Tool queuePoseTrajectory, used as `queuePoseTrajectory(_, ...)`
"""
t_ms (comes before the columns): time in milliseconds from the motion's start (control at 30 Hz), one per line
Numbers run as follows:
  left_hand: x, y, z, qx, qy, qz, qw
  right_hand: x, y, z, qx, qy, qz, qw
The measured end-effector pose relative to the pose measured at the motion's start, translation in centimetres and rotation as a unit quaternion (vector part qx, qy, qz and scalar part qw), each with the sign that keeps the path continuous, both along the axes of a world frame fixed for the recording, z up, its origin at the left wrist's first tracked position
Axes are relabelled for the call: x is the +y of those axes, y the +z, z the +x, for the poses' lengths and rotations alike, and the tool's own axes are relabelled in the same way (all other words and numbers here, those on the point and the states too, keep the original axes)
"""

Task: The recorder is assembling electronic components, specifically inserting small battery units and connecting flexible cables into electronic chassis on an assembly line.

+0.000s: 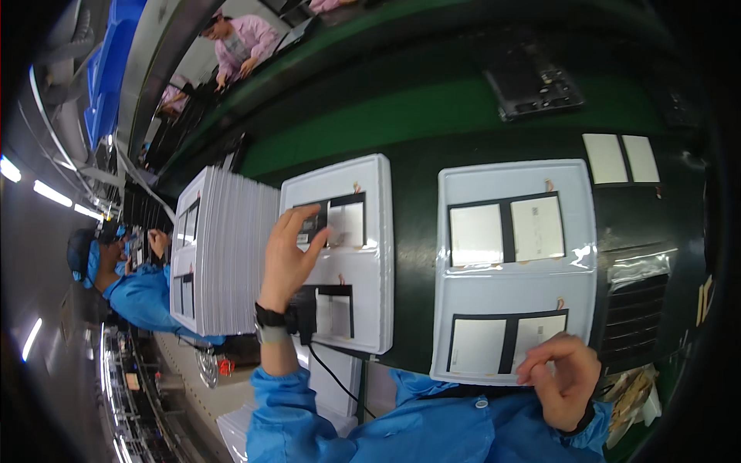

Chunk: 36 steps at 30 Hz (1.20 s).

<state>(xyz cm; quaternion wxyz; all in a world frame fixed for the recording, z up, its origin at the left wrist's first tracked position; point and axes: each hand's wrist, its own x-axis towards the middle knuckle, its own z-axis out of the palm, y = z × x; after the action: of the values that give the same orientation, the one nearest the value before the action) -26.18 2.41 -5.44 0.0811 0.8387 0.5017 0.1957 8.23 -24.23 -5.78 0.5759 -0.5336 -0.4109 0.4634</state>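
Note:
My left hand [289,255] reaches over a white plastic tray [378,285]. Its thumb and fingers curve around the dark part of a flat battery pack [347,224] in the upper recess; a second pack [334,315] lies below, partly hidden by my wrist. To the right, another white tray [517,289] holds a pale two-cell battery pack [538,229] above and a similar pack [478,345] below. Over the lower pack's right cell, my right hand [563,378] is closed, fingers curled and thumb near the index finger. Anything between those fingertips is hidden.
A tall stack of white trays [231,247] stands at left, beside a co-worker in blue [143,297]. Two pale cells [606,158], dark strips under clear film [637,309] and a dark device part [536,85] lie right and beyond. A black cable [332,370] hangs near my left arm.

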Motion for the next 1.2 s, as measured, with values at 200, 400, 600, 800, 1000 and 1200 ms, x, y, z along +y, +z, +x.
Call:
queuePoseTrajectory(200, 5.5, -1.6, -3.1, 0.072, -0.038, -0.101, 0.992, -2.5, 0.7, 0.9, -0.021, -0.051, 0.018, 0.998)
queuePoseTrajectory(400, 5.5, 0.1, -2.5, -0.036, 0.058, -0.021, 0.997, -1.7, 1.0, 2.0, -0.042, -0.061, 0.031, 0.997)
queuePoseTrajectory(600, 3.4, 3.0, 5.5, -0.245, -0.085, -0.072, 0.963, 2.2, 4.0, 4.6, -0.124, -0.021, 0.071, 0.99)
queuePoseTrajectory(800, 1.2, 1.0, 19.8, -0.323, -0.268, -0.26, 0.87, 11.6, 1.6, 6.5, 0.029, -0.039, 0.117, 0.992)
queuePoseTrajectory(1000, 1.2, -3.4, 23.2, -0.337, -0.281, -0.326, 0.837, 13.5, -2.3, 8.0, 0.066, -0.09, 0.116, 0.987)
queuePoseTrajectory(1200, 0.7, -5.4, 23.3, -0.351, -0.238, -0.401, 0.812, 13.2, -3.0, 7.8, 0.116, -0.101, 0.058, 0.986)
